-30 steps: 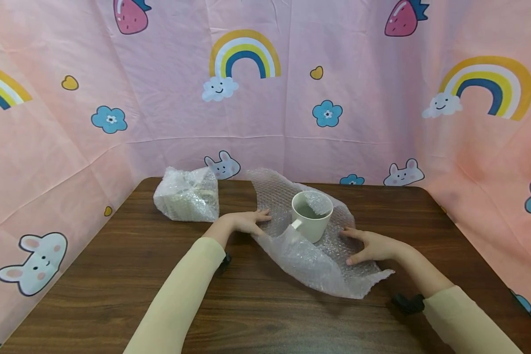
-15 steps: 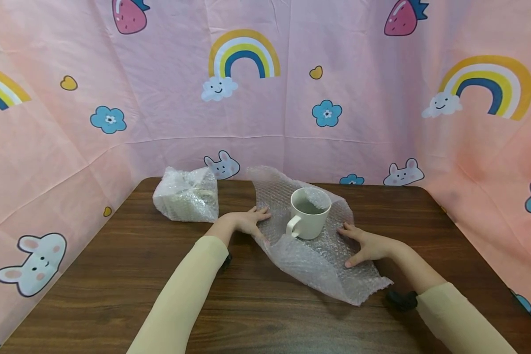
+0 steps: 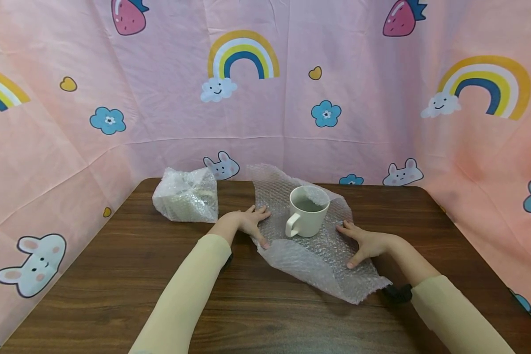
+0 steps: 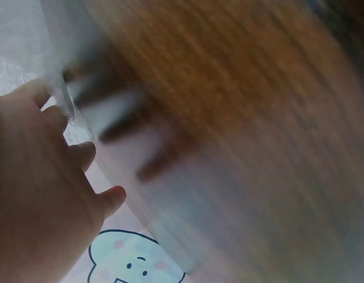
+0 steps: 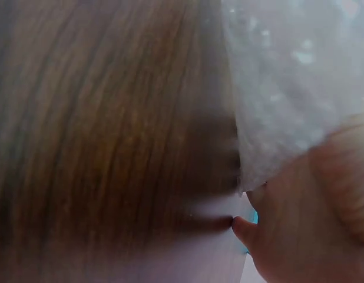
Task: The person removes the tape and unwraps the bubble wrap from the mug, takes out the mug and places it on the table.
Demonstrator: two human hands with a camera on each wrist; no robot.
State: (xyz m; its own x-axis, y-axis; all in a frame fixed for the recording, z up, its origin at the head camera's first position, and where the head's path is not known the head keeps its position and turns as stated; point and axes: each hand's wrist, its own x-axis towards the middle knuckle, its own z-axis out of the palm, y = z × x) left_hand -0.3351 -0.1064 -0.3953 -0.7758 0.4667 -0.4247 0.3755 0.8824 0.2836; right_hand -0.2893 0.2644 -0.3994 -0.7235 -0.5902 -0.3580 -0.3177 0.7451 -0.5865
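Note:
A white mug (image 3: 309, 220) stands upright on a spread sheet of bubble wrap (image 3: 298, 258) in the head view, its handle turned toward the near left. A bit of bubble wrap pokes out of its mouth. My left hand (image 3: 249, 223) rests on the sheet's left edge with fingers spread. On the right side, my right hand (image 3: 368, 244) touches the sheet, fingers also spread, apart from the mug. The left wrist view shows the left hand (image 4: 46, 177) at the wrap's edge; in the right wrist view the wrap (image 5: 300, 82) partly hides the right hand (image 5: 311, 218).
A bundle in bubble wrap (image 3: 188, 195) sits at the back left of the dark wooden table (image 3: 248, 319); what it holds is blurred by the wrap. A pink printed curtain (image 3: 168, 98) hangs behind and along both sides.
The mug has gone from tilted to upright, and its handle shows more. The sheet's near edge has flattened and sunk lower. Both hands have shifted only slightly.

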